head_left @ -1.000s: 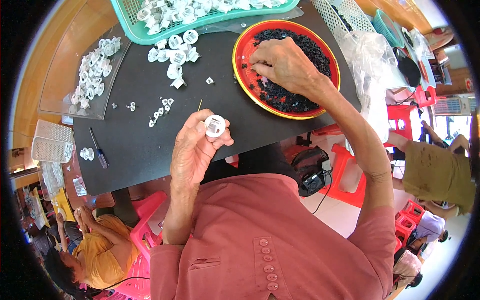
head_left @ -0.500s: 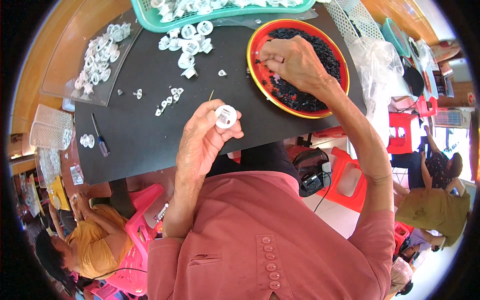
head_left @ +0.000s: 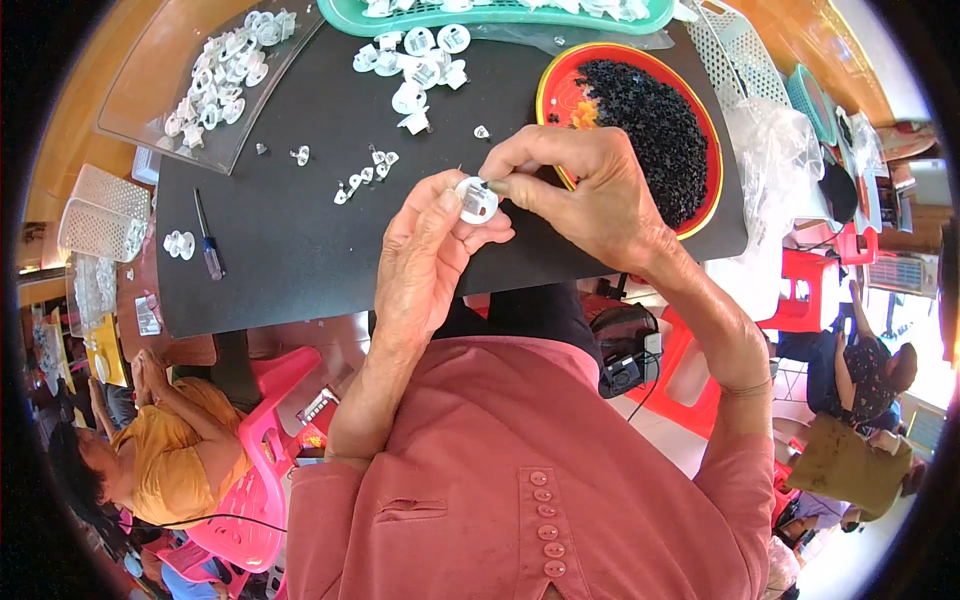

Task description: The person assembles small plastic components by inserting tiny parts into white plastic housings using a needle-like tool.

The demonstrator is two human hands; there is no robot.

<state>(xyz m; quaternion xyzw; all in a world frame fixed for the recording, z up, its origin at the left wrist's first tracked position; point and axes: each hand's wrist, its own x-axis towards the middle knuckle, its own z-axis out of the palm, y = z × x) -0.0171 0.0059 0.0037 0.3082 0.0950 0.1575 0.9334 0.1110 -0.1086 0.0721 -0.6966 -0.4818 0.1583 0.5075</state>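
My left hand pinches a round white plastic part between thumb and fingers; a dark slot shows in its face. At the part's upper right edge, the thumb and forefinger of my right hand are closed on a small black piece, mostly hidden by the fingertips. The two hands meet over the near side of the black table. Behind my right hand stands a red round tray with a yellow rim, holding a heap of small black pieces.
More white parts lie in a cluster at the back, below a green basket. A clear tray of white parts is at the far left. A screwdriver rests on the left. Seated people are on both sides.
My right hand has left the red tray and come left to the white part with a small black piece. My left hand still holds the white part, slightly farther right and up.
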